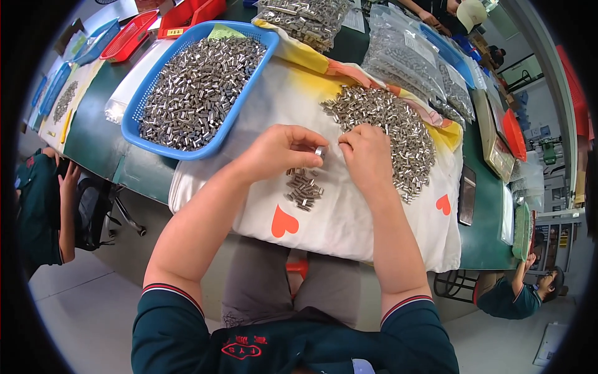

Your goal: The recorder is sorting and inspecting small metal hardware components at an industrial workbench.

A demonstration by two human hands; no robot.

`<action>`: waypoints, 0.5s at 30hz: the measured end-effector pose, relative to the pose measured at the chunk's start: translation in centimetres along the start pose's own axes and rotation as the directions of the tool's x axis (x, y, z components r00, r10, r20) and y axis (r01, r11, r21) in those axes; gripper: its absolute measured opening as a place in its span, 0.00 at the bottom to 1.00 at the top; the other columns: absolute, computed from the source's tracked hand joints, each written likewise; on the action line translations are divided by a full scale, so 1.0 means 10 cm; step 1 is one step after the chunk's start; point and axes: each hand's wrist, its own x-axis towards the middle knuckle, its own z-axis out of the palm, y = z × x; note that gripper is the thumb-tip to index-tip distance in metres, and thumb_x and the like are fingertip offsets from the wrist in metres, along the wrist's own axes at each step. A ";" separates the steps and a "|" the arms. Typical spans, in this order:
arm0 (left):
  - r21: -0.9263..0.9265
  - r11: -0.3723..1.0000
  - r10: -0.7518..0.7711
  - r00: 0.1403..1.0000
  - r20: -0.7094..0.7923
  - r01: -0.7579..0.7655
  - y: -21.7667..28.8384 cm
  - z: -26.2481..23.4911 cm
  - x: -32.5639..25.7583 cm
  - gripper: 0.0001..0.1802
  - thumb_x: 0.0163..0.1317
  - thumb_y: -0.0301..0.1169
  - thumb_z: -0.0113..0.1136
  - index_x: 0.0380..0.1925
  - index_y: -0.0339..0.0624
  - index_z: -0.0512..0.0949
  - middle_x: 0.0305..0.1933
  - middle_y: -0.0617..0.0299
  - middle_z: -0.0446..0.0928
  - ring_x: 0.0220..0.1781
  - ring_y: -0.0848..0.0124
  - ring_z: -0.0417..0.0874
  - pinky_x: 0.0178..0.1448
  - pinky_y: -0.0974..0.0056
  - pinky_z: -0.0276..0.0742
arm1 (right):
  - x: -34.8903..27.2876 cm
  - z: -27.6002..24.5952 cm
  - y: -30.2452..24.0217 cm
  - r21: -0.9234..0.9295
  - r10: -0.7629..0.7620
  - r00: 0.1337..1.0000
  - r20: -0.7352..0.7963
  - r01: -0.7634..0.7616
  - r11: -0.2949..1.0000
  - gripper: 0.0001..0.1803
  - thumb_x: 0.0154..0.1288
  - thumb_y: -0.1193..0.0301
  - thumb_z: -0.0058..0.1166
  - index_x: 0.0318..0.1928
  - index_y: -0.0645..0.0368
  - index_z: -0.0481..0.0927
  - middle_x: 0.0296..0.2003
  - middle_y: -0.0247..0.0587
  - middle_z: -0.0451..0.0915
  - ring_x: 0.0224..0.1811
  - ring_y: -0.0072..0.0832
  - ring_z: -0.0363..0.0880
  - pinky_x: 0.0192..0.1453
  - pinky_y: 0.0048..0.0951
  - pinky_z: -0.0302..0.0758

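Between the thumb and fingers of my left hand (283, 149) is a small shiny metal cylinder (321, 151). My right hand (367, 153) is close beside it, thumb and forefinger pinched together. Anything in that pinch is too small or hidden to make out. Just below my left hand lies a small pile of metal cylinders (303, 190) on the white cloth (336, 230). A much larger heap of the same kind of cylinders (411, 146) spreads out to the right of my right hand.
A blue plastic basket (215, 146) full of metal cylinders stands at the left. Behind the cloth are clear bags of metal parts (405, 53). A dark phone (466, 194) lies at the right on the green table (483, 240). Other people sit on both sides.
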 end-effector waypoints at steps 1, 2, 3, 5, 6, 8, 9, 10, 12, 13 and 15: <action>0.000 1.000 0.000 1.000 0.002 0.000 0.00 0.01 0.01 0.16 0.50 0.19 0.58 0.42 0.34 0.74 0.37 0.63 0.76 0.37 0.80 0.76 0.41 0.75 0.73 | 0.00 -0.01 0.00 -0.027 -0.019 0.999 -0.046 0.017 0.999 0.03 0.47 0.73 0.55 0.26 0.55 0.79 0.27 0.34 0.73 0.36 0.32 0.70 0.41 0.34 0.65; -0.043 0.999 0.004 1.000 0.005 -0.004 0.00 0.01 0.03 0.16 0.50 0.20 0.59 0.41 0.33 0.74 0.36 0.63 0.76 0.37 0.79 0.76 0.41 0.75 0.73 | 0.00 -0.03 0.00 -0.055 -0.039 0.995 -0.091 0.034 0.998 0.03 0.47 0.73 0.55 0.26 0.56 0.78 0.27 0.34 0.73 0.35 0.32 0.70 0.40 0.34 0.66; -0.084 0.996 0.010 1.000 0.004 -0.009 0.01 0.01 0.04 0.16 0.49 0.21 0.60 0.41 0.32 0.74 0.35 0.62 0.76 0.37 0.78 0.76 0.42 0.74 0.74 | 0.01 -0.05 -0.02 -0.053 -0.042 0.995 -0.091 0.037 0.998 0.03 0.47 0.73 0.55 0.26 0.56 0.78 0.27 0.34 0.73 0.35 0.32 0.70 0.40 0.34 0.66; -0.122 0.992 0.029 1.000 -0.005 -0.030 0.01 -0.01 0.06 0.16 0.50 0.21 0.60 0.41 0.32 0.74 0.36 0.62 0.76 0.37 0.78 0.76 0.42 0.74 0.74 | 0.00 -0.13 -0.08 0.418 0.190 0.981 0.025 -0.183 0.890 0.03 0.47 0.75 0.54 0.26 0.59 0.77 0.26 0.36 0.75 0.32 0.30 0.73 0.36 0.28 0.69; -0.160 0.986 0.043 0.999 -0.013 -0.045 0.00 -0.03 0.04 0.16 0.50 0.21 0.60 0.41 0.33 0.74 0.36 0.62 0.76 0.37 0.78 0.76 0.42 0.74 0.74 | -0.01 -0.15 -0.14 0.424 0.184 0.983 0.030 -0.179 0.888 0.03 0.47 0.75 0.54 0.26 0.59 0.77 0.26 0.36 0.75 0.32 0.30 0.73 0.36 0.28 0.69; -0.161 0.985 0.050 0.997 -0.051 -0.058 -0.02 -0.09 -0.03 0.16 0.49 0.21 0.60 0.41 0.32 0.74 0.36 0.62 0.76 0.37 0.78 0.76 0.41 0.74 0.74 | 0.00 -0.15 -0.29 0.722 0.179 0.957 0.228 -0.289 0.629 0.04 0.48 0.76 0.54 0.27 0.61 0.76 0.27 0.38 0.77 0.29 0.28 0.75 0.33 0.24 0.70; -0.163 0.984 0.063 0.995 -0.079 -0.075 -0.02 -0.13 -0.09 0.16 0.49 0.21 0.60 0.41 0.32 0.74 0.36 0.61 0.76 0.36 0.78 0.76 0.41 0.73 0.74 | -0.02 -0.12 -0.32 0.733 0.155 0.959 0.237 -0.281 0.620 0.04 0.48 0.76 0.54 0.27 0.61 0.76 0.27 0.38 0.77 0.29 0.28 0.75 0.33 0.24 0.70; -0.084 0.993 0.081 0.995 -0.063 -0.086 -0.04 -0.17 -0.10 0.16 0.49 0.20 0.60 0.41 0.32 0.73 0.36 0.61 0.76 0.38 0.77 0.77 0.42 0.72 0.74 | 0.00 -0.09 -0.32 0.696 0.093 0.985 0.144 -0.168 0.698 0.04 0.48 0.76 0.54 0.28 0.61 0.76 0.27 0.38 0.77 0.29 0.27 0.75 0.33 0.23 0.70; 0.101 0.990 0.108 0.992 -0.061 -0.102 -0.04 -0.12 -0.01 0.17 0.47 0.23 0.63 0.39 0.32 0.74 0.35 0.61 0.77 0.38 0.77 0.77 0.42 0.72 0.74 | -0.01 -0.08 -0.26 0.612 0.026 0.999 0.036 -0.042 0.789 0.04 0.47 0.79 0.54 0.27 0.62 0.76 0.27 0.39 0.77 0.29 0.27 0.76 0.35 0.24 0.71; 0.211 0.966 0.165 0.984 -0.072 -0.146 -0.01 -0.07 0.04 0.18 0.45 0.27 0.66 0.38 0.34 0.76 0.34 0.61 0.77 0.36 0.77 0.77 0.41 0.72 0.74 | -0.03 -0.09 -0.22 0.612 0.030 1.000 0.007 -0.028 0.790 0.04 0.47 0.81 0.53 0.27 0.62 0.76 0.27 0.40 0.77 0.30 0.28 0.75 0.35 0.24 0.70; 0.171 0.949 0.278 0.960 -0.045 -0.266 -0.06 0.01 0.13 0.17 0.44 0.27 0.66 0.35 0.34 0.77 0.32 0.60 0.79 0.33 0.78 0.77 0.38 0.72 0.74 | -0.08 -0.15 -0.19 0.520 0.001 0.998 -0.055 0.028 0.854 0.04 0.47 0.82 0.52 0.27 0.63 0.74 0.26 0.40 0.75 0.29 0.30 0.74 0.35 0.26 0.70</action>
